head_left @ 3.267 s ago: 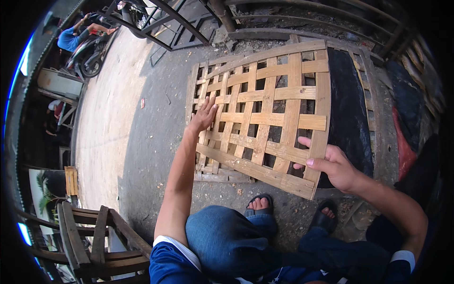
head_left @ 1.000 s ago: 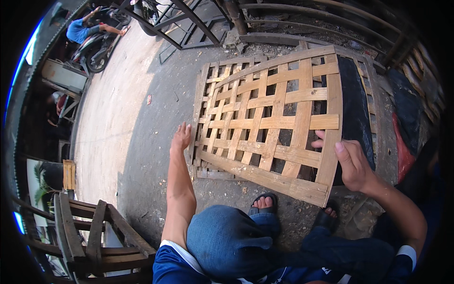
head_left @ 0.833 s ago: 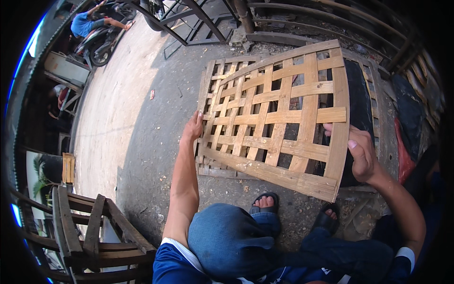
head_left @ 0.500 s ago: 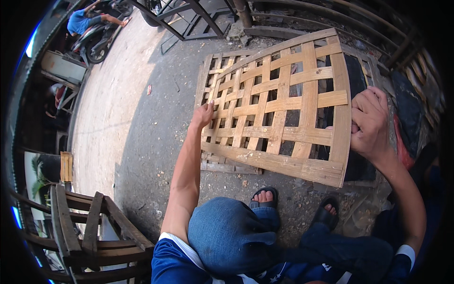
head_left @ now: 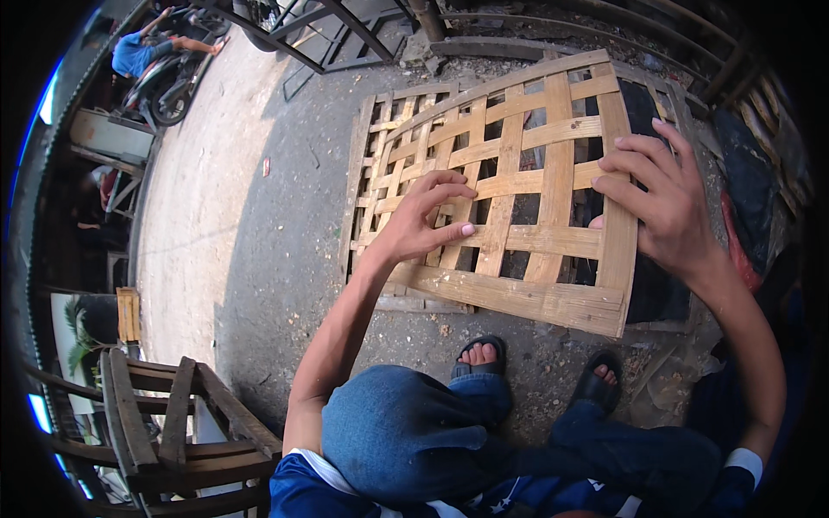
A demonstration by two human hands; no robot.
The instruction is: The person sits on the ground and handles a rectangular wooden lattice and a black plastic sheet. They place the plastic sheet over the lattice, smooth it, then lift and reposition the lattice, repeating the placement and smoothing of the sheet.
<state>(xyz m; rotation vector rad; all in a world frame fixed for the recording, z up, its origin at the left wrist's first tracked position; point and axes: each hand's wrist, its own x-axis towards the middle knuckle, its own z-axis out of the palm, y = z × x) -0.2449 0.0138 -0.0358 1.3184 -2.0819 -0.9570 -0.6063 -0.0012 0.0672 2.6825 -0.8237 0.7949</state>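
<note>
Panel [head_left: 557,173], one: woven flat strips, pale brown, framed by wider edge strips; at 2 o'clock from the middle of the view. Openings square to slanted; its near edge slopes down towards 4 o'clock.

Right hand [head_left: 661,198], at the panel's 3 o'clock edge: bent round the edge strip, fingers spread across its top face, a fingertip showing through an opening behind; has hold of the panel.

Left hand [head_left: 427,216], near the middle of the view: half open, fingers curled, a wide gap between thumb and forefinger; lies over the panel's 8 o'clock part, no firm grip to be seen. Whether every fingertip touches, cannot tell.

Lattice [head_left: 357,203], one: greyer frame, partly under the panel, showing beyond it at 11 o'clock.

Sheet [head_left: 661,300], one: black, beside and partly under the panel, at 3 o'clock.

Red sheet [head_left: 737,246], one: farther out at 3 o'clock.

Sandals [head_left: 608,393], pair: black, worn, on the ground at 4 and 5 o'clock.

Rack [head_left: 175,423], one: dark wooden slats, at 8 o'clock.

Motorbike [head_left: 170,102], one: at 10 o'clock, a person in blue [head_left: 132,56] on it.

Metal frame [head_left: 321,41], one: dark bars, at 11 o'clock.

Railing [head_left: 561,19], one: horizontal bars, at 1 o'clock.
</note>
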